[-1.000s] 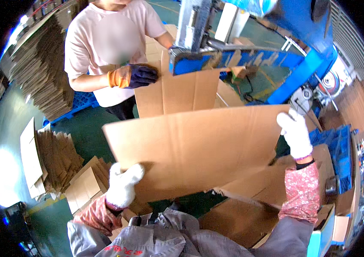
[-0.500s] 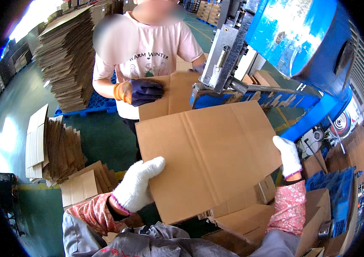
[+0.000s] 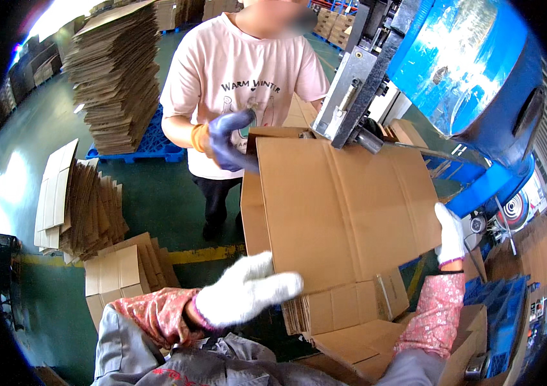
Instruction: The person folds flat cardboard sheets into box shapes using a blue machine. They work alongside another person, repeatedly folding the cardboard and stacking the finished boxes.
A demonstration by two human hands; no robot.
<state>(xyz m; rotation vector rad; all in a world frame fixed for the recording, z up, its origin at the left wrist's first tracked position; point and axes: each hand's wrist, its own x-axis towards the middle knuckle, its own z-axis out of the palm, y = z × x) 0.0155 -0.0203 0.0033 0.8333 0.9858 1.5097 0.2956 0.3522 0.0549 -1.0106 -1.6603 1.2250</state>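
Two hands are handling the flat cardboard sheet [image 3: 344, 206]: your right hand [image 3: 451, 233] is gripping its right edge; your left hand [image 3: 247, 289], fingers loosely open, is touching its lower-left corner.

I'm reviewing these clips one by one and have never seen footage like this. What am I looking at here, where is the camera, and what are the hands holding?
The camera sits on a person's head and looks down through a fisheye lens, so straight edges bend near the rim. There is no robot: the two white-gloved hands coming in from the bottom belong to the wearer. The right hand grips the right edge of a flat cardboard sheet. The left hand is spread open at the sheet's lower left corner; whether it touches is hard to tell. The far end of the sheet lies at a blue machine with a grey metal head. Opposite stands a co-worker in a pale shirt, whose dark-gloved hand is at the sheet's far corner. Stacks of flattened cardboard stand on the green floor, one on a blue pallet.
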